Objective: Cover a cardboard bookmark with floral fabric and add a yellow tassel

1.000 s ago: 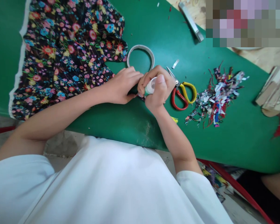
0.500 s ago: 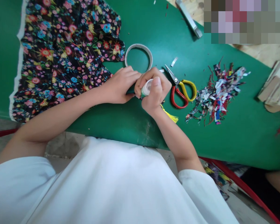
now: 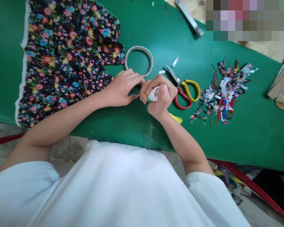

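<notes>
My right hand (image 3: 161,96) is wrapped round a small white bottle (image 3: 154,94) with a bit of green on its side; its round end faces up and the thumb presses against it. Close by on the left, my left hand (image 3: 123,86) has thumb and fingertips pinched together beside the right fist. What lies between those fingertips is too small and covered to make out. A grey-white ring (image 3: 151,64), like a tape roll core, lies just beyond both hands. From under my right wrist a yellow tassel (image 3: 176,118) sticks out.
Floral black fabric (image 3: 68,56) covers the green table's left part. Scissors (image 3: 183,88) with red and yellow handles lie right of my hands, blades pointing away. Farther right are a heap of fabric scraps (image 3: 223,91) and cardboard pieces (image 3: 282,88). A metal bar (image 3: 189,17) lies at the far edge.
My right hand and the bottle have shifted slightly right and nearer to me, with the bottle tilted more. The left fingertips have moved a little; the view has shifted slightly.
</notes>
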A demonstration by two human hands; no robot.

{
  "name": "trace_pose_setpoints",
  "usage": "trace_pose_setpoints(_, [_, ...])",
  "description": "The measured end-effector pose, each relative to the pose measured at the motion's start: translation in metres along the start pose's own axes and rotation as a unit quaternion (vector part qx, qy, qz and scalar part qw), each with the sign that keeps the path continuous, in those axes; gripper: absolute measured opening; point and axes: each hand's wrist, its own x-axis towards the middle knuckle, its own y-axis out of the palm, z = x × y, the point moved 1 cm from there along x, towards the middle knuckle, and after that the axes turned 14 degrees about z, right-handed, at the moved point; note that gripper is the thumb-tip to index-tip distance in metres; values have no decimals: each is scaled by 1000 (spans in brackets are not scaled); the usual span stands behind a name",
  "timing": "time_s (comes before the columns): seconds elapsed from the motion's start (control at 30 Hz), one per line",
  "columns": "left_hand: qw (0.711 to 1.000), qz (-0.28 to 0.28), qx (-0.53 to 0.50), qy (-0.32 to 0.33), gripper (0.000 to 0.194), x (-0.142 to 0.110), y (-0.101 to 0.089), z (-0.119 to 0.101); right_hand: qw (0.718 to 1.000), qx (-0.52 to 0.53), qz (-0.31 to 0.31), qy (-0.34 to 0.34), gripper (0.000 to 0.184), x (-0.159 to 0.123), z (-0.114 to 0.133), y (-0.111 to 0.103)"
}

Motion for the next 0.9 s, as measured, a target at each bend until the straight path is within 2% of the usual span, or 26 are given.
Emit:
trace_pose_setpoints(0.2, [1000, 7, -12, -1, 29, -1, -1, -1, 999, 21, -23, -17, 48, -5, 3, -8])
trace_pose_setpoints(0.33, [1000, 9, -15, -2, 31, -1, -2, 0, 1000, 15, -25, -5, 49, -6, 3, -11])
trace_pose_setpoints(0.63, [1000, 18, -11, 2, 31, -1, 0, 2, 997, 48, -6, -61, 42, 3, -2, -4])
trace_pose_setpoints(0.8, [1000, 17, 9, -4, 38, 0, 3, 3, 996, 57, 27, -58, 41, 10, -4, 1])
trace_pose_setpoints(0.9, [1000, 17, 13, -10, 35, -1, 3, 1, 997, 62, 29, -47, 41, 7, -2, -3])
